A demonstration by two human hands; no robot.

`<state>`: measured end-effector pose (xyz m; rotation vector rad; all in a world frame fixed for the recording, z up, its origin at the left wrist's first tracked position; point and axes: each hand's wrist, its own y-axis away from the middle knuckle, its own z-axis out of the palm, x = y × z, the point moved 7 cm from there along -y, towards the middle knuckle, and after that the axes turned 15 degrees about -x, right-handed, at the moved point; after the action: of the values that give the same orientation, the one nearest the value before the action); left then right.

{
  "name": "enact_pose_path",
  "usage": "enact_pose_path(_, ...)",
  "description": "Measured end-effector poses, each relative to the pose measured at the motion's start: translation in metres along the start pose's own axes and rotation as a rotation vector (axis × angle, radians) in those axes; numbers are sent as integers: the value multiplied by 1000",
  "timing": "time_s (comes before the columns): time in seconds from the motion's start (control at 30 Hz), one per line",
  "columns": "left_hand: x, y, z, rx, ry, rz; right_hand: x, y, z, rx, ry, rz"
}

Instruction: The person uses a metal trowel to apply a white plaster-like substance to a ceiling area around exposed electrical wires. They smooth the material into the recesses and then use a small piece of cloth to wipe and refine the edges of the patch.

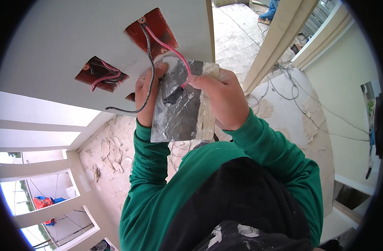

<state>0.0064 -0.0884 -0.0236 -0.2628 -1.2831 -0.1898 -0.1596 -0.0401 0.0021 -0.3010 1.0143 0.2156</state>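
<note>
A flat rectangular grey plate (pixel 179 111), smeared with whitish plaster, is held up in front of the wall. My right hand (pixel 227 98) grips its right edge, the thumb over the front face and touching a pink wire (pixel 168 46). That wire comes out of the upper red wall box (pixel 160 31) and ends in a black-wrapped tip (pixel 173 96) across the plate. By the plate's left edge, my left hand (pixel 149 90) is closed, its thumb near the top corner; what its fingers hold is hidden. A dark wire (pixel 150 83) hangs across this hand, its loose end pointing left.
A second red wall box (pixel 101 74) holds folded pink wires. Cables (pixel 289 85) trail over the floor at right, past a wooden door frame (pixel 279 42). Peeled sheeting (pixel 110 152) lies below left, near window frames (pixel 45 188). Another person's leg (pixel 270 10) shows far off.
</note>
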Motion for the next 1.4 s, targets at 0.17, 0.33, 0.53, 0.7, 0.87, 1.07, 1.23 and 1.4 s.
enact_pose_path(0.17,3,13,12,68,-77,103,6,6,-11,3,2,87)
enact_pose_path(0.33,11,13,18,31,-10,58,-1,4,-7,-17,59,-57)
enact_pose_path(0.53,26,14,43,-58,155,24,-5,-6,-18,-96,187,25)
enact_pose_path(0.7,29,13,40,-26,12,-10,-5,-3,-14,-85,247,25)
enact_pose_path(0.87,39,18,46,-20,-200,99,3,-4,-15,-42,97,54)
enact_pose_path(1.07,42,20,48,13,-389,85,-4,-2,-12,-41,184,35)
enact_pose_path(1.23,41,21,40,46,-549,-16,-6,-1,-12,-18,183,40)
enact_pose_path(1.4,33,15,40,184,-87,-5,-10,-10,-14,-57,212,94)
